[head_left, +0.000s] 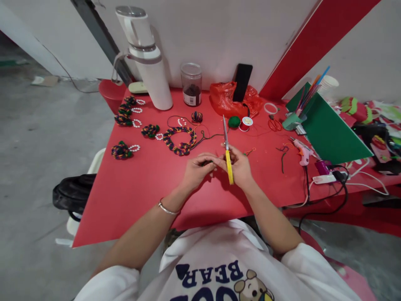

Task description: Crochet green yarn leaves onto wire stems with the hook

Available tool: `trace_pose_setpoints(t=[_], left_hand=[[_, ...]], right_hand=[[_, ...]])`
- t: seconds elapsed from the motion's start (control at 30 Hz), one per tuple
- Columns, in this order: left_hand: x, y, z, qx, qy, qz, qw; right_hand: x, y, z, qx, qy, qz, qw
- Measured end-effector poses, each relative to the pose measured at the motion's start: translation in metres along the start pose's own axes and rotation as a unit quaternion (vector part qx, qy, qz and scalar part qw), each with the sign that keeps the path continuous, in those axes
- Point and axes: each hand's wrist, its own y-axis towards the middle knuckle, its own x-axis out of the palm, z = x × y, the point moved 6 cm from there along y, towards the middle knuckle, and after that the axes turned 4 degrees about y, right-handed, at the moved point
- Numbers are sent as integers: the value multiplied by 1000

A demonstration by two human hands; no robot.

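Red tabletop (140, 179): runs away from the person toward 12 o'clock (clock read from the hands), with small craft things scattered from 9 round to 3
Pale wall (203, 37): stands behind the table at 12, a red post (313, 46) crossing it between 1 and 2
Grey floor (28, 142): shows at 9, where a black bag (73, 194) sits beside the table edge
White flask (153, 79): upright between 10 and 11, near a clear jar (191, 79) at 11
Dark phone (242, 82): propped at 1 against a red plastic bag (221, 100)
Green yarn ball (234, 122): at 1, just beside a spool of red thread (247, 121)
Multicoloured crocheted strip (171, 144): curved into a ring at 10
Pink glue gun (303, 152): at 3
Left hand (200, 168): fingers curled, thumb and fingertips pinched together on a small dark green piece (206, 163), mostly hidden
Right hand (240, 167): partly closed around yellow-handled scissors (229, 165), blades toward 12, its fingers meeting the left's
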Motion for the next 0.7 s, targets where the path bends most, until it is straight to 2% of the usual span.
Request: trace_pose_setpoints(t=[0.1, 0.17, 0.23, 0.3, 0.33, 0.4, 0.47, 0.5, 0.6, 0.7], left_hand=[[1, 1, -5, -52, -86, -15, 995], [2, 1, -6, -85, -127, -13, 988], [1, 1, -3, -87, -138, 4, 987], [-2, 1, 0, -65, -126, 21, 990], [-3, 2, 1, -51, -115, 27, 992], [-4, 2, 2, -27, -92, 26, 995], [-6, 1, 2, -14, -81, 28, 996], [-6, 1, 1, -13, -79, 28, 996], [-8, 2, -2, -15, -67, 39, 997], [-11, 4, -4, 5, -57, 80, 995]], right_hand=[[4, 1, 6, 13, 28, -13, 999], [-6, -2, 8, 15, 11, -4, 1000], [-27, -6, 8, 2, -53, 26, 998], [-58, -11, 2, -25, -184, 70, 980], [-77, -13, -2, -37, -281, 99, 954], [-117, -19, -10, -30, -482, 167, 860], [-155, -24, -13, 11, -607, 213, 765], [-168, -26, -12, 32, -642, 210, 737], [-187, -29, -10, 58, -692, 191, 694], [-184, -30, -12, 73, -718, 214, 658]])
